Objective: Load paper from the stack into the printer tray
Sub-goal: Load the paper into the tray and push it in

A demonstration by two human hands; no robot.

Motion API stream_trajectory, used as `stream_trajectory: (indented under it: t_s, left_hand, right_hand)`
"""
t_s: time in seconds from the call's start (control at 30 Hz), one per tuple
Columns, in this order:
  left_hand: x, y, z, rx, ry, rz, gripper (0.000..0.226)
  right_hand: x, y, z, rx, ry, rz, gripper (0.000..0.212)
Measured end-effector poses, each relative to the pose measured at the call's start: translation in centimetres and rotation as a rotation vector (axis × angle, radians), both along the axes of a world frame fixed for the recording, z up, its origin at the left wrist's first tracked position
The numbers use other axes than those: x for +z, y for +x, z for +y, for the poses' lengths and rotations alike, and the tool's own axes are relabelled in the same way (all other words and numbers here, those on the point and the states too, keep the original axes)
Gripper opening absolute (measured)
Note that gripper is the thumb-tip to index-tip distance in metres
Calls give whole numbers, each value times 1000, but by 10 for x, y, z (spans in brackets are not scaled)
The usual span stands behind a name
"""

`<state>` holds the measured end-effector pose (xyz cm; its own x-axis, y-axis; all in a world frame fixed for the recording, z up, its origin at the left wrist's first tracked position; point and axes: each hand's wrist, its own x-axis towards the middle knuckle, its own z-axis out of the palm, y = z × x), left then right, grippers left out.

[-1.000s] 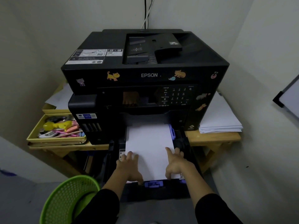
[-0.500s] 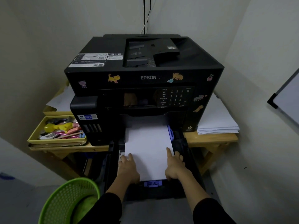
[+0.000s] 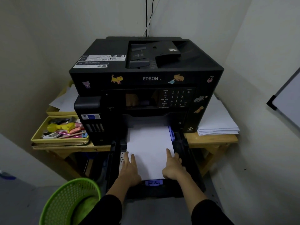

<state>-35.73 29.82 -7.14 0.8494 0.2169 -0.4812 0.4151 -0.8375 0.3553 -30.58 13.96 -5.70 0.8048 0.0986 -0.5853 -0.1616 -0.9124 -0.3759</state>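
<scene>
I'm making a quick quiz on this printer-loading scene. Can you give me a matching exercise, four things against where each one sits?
Things:
1. spare paper stack
2. green basket
3. yellow tray of small items
4. loaded paper

Places:
A. on the floor, lower left of the view
B. in the pulled-out printer tray, under both hands
C. on the wooden table, right of the printer
D. on the table, left of the printer

Pairs: 1-C, 2-A, 3-D, 4-B

The left hand and right hand lie flat on the loaded paper.
</scene>
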Motion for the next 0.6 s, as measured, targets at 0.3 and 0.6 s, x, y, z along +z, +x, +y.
stream_trajectory:
  t_s: [0.3, 0.6]
  left_hand:
    - [4, -27, 0, 94, 305, -109, 95]
    - [-7, -54, -7, 743, 111, -54, 89]
  right_hand:
    - [-7, -23, -25, -176, -206, -554, 76]
    - [-23, -45, -48, -735, -123, -226, 54]
